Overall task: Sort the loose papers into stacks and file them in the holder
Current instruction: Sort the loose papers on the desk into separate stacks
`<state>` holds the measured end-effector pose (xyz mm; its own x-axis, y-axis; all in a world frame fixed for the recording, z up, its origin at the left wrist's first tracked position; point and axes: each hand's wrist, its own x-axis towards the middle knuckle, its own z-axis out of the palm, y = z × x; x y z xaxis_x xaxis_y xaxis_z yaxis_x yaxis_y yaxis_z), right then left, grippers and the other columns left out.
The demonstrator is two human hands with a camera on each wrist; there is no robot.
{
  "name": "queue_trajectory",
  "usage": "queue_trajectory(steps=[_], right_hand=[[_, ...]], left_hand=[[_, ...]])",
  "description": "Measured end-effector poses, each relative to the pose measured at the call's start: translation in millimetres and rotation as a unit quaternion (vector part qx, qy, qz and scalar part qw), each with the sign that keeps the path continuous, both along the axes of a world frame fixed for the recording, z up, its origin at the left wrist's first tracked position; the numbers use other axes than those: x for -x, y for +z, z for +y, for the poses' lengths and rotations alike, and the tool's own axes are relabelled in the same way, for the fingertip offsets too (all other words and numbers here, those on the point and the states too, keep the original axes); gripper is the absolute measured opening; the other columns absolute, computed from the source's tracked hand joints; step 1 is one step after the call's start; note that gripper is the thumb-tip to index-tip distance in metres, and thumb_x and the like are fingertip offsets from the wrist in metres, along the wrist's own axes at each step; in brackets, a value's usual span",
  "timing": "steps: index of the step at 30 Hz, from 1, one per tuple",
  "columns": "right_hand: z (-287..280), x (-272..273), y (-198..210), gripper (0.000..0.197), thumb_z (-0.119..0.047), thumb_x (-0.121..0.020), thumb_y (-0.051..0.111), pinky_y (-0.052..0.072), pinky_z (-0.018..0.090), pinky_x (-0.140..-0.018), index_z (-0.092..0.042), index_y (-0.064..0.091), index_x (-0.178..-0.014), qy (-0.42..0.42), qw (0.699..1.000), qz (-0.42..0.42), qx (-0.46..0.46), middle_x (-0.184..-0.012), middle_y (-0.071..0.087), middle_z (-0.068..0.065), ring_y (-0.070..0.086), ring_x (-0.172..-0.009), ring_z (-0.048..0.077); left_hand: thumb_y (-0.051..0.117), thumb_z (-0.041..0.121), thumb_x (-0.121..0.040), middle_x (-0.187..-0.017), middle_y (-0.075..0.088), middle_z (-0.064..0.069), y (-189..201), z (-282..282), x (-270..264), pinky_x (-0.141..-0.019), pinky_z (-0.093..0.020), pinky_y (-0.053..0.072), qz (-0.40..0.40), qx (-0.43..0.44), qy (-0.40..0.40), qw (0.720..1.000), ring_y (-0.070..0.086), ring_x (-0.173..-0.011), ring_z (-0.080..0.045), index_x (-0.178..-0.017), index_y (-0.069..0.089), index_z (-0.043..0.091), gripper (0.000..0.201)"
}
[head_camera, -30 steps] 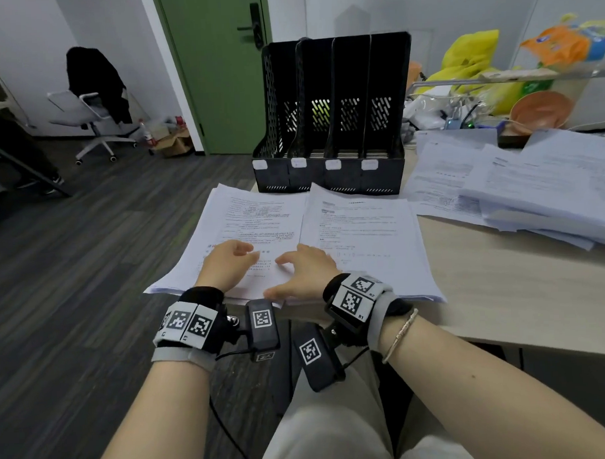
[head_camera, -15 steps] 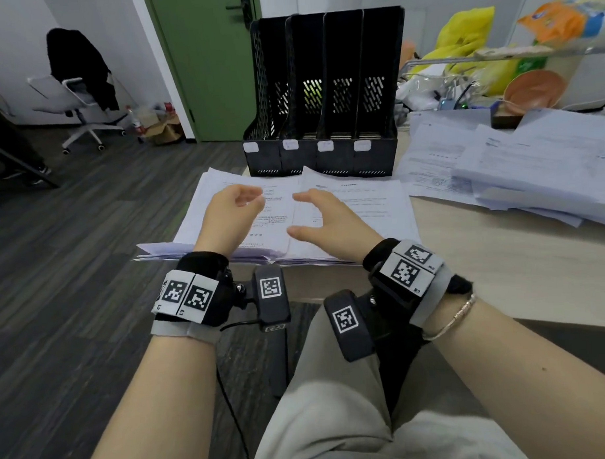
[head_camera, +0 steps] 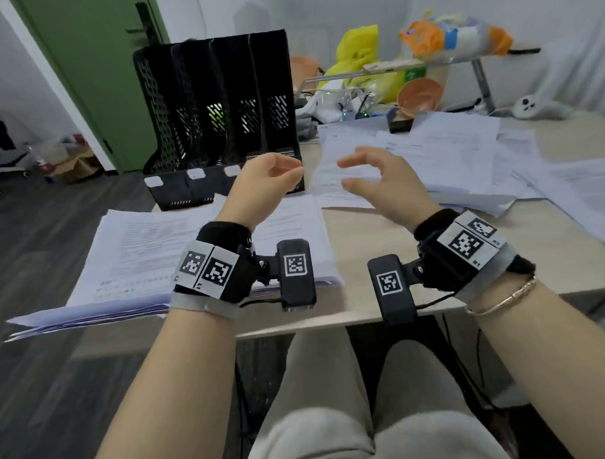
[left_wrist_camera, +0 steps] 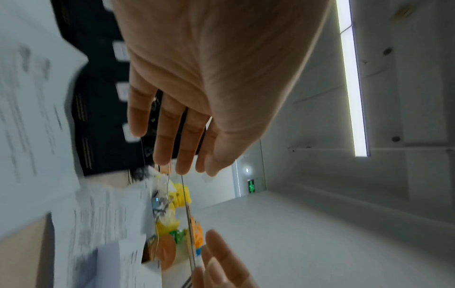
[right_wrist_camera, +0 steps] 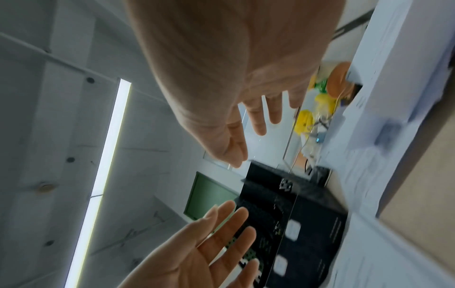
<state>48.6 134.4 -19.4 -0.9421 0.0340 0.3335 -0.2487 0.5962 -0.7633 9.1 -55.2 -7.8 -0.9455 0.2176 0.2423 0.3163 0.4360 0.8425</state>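
Note:
A black four-slot file holder (head_camera: 218,122) stands at the desk's far left; its slots look empty. In front of it lie two side-by-side paper stacks (head_camera: 151,248), overhanging the desk's left edge. Loose papers (head_camera: 446,155) spread over the right of the desk. My left hand (head_camera: 268,182) hovers in the air in front of the holder, fingers relaxed, holding nothing. My right hand (head_camera: 371,179) hovers beside it above the nearest loose sheet (head_camera: 334,190), fingers spread and empty. In the left wrist view the left hand's fingers (left_wrist_camera: 167,140) hang straight before the holder (left_wrist_camera: 103,117). The right wrist view shows both palms facing each other.
Yellow and orange bags (head_camera: 452,38), an orange bowl (head_camera: 420,94) and cables crowd the desk's back behind a metal stand. A green door (head_camera: 93,75) is behind the holder. The bare desk surface (head_camera: 380,247) lies between the stacks and the loose pile.
Both hands lifted off the near paper stacks and moved up and to the right, now hovering empty. The head view has swung right toward the loose papers.

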Motion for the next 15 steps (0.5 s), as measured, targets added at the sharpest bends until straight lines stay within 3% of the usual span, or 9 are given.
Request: queue_trajectory(steps=[3, 5, 8, 11, 15], right_hand=[[40, -1, 2, 0.022, -0.018, -0.088, 0.062, 0.023, 0.014, -0.096, -0.023, 0.063, -0.110, -0.046, 0.999, 0.003, -0.012, -0.135, 0.049, 0.001, 0.035, -0.134, 0.008], [64, -2, 4, 0.023, -0.018, -0.088, 0.062, 0.023, 0.013, -0.094, -0.020, 0.064, -0.112, -0.072, 0.997, -0.004, -0.018, -0.135, 0.048, 0.001, 0.035, -0.133, 0.008], [95, 2, 1, 0.026, -0.020, -0.088, 0.062, 0.020, 0.017, -0.100, -0.020, 0.064, -0.114, -0.107, 0.993, -0.035, -0.028, -0.143, 0.040, 0.001, 0.031, -0.136, 0.010], [117, 13, -9, 0.028, -0.025, -0.087, 0.064, 0.018, 0.026, -0.110, -0.020, 0.064, -0.114, -0.117, 0.986, -0.101, -0.070, -0.152, 0.028, 0.003, 0.024, -0.141, 0.015], [130, 26, -26, 0.033, -0.037, -0.089, 0.061, 0.016, 0.032, -0.113, -0.016, 0.065, -0.115, -0.085, 0.966, -0.215, -0.117, -0.156, 0.021, 0.006, 0.018, -0.144, 0.019]], left_hand=[[0.057, 0.027, -0.093, -0.103, 0.069, 0.000, 2, 33, 12, -0.075, -0.018, 0.048, -0.010, 0.001, -0.032, 0.999, 0.065, -0.092, -0.010, -0.113, 0.063, 0.015, 0.024], [0.058, 0.026, -0.092, -0.102, 0.069, -0.002, 2, 54, 20, -0.076, -0.022, 0.048, -0.016, 0.004, -0.054, 0.998, 0.064, -0.089, -0.012, -0.112, 0.064, 0.015, 0.024], [0.058, 0.026, -0.093, -0.103, 0.068, -0.001, 1, 82, 29, -0.072, -0.018, 0.046, -0.030, 0.017, -0.078, 0.996, 0.065, -0.092, -0.013, -0.114, 0.063, 0.013, 0.026], [0.057, 0.028, -0.093, -0.104, 0.068, 0.002, -5, 99, 36, -0.074, -0.020, 0.047, -0.052, 0.029, -0.086, 0.995, 0.065, -0.093, -0.012, -0.117, 0.062, 0.013, 0.028], [0.056, 0.028, -0.093, -0.106, 0.067, 0.000, -20, 111, 42, -0.074, -0.024, 0.049, -0.081, 0.043, -0.080, 0.993, 0.064, -0.094, -0.013, -0.116, 0.062, 0.014, 0.028]])
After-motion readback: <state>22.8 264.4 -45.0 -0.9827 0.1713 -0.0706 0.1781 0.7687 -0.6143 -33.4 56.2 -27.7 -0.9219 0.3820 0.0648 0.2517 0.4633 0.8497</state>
